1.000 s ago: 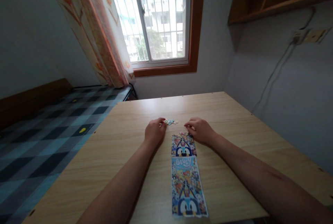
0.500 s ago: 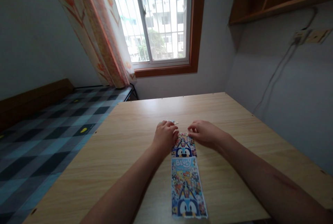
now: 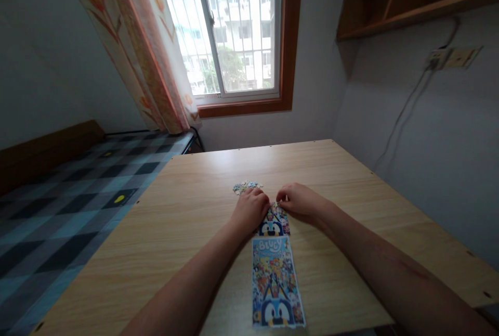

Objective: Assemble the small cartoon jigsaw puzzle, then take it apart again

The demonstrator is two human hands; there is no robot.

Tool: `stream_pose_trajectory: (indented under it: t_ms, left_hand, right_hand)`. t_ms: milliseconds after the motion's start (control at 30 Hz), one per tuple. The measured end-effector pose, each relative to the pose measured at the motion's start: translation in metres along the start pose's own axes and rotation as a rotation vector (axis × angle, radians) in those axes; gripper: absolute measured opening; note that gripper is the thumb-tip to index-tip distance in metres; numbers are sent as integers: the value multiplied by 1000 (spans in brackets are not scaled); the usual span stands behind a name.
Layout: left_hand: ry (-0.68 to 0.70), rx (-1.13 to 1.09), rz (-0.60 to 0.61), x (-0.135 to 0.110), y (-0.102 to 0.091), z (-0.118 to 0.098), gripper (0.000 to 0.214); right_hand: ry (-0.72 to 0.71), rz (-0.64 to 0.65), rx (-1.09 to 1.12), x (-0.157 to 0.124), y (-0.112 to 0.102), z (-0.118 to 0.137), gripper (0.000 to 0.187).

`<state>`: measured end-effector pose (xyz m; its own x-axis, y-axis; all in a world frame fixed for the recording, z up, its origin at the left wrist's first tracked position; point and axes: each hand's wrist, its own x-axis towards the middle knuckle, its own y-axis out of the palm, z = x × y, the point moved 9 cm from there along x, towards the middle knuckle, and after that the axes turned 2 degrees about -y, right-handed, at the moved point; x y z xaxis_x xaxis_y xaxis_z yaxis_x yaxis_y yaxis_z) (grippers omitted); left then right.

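A partly assembled jigsaw puzzle [image 3: 272, 228] lies on the wooden table, showing a blue cartoon dog's face at its near end. Against its upper left edge rests my left hand [image 3: 252, 208], fingers bent and pressed onto the puzzle. My right hand [image 3: 299, 200] is at the upper right edge, thumb and forefinger pinched together on what looks like a small puzzle piece, mostly hidden. Just below the puzzle lies a printed picture sheet [image 3: 275, 268] with the same dog and the word "Bluey". Loose puzzle pieces [image 3: 245, 186] sit in a pile beyond my left hand.
The wooden table [image 3: 187, 232] reaches toward the window [image 3: 245, 39]. A bed with a checked cover [image 3: 97, 185] stands along its left side. On the right wall are a shelf [image 3: 421, 18] and a socket with a hanging cable [image 3: 405, 112].
My right hand has moved slightly left, closer to my left hand at the puzzle's upper edge. More of the loose pile shows beyond my left hand. The view has shifted a little.
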<state>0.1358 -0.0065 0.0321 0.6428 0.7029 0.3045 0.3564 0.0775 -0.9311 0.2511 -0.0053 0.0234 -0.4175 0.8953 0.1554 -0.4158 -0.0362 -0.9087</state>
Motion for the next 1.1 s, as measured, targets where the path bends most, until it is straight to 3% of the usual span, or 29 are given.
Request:
stream_pose_trajectory:
  t_ms: [667, 867, 967, 1100]
  left_hand:
    - [25, -65, 27, -1, -1, 3, 5]
    - [46, -49, 7, -2, -2, 2, 4]
    - [-36, -69, -75, -2, -11, 15, 8]
    - [-199, -55, -223, -5, -28, 54, 16]
  right_hand:
    - [87, 5, 343, 4, 9, -33, 17]
    - [66, -55, 360, 5, 7, -34, 19]
    - [43, -110, 316, 5, 3, -27, 21]
    - [32, -190, 225, 5, 0, -21, 25]
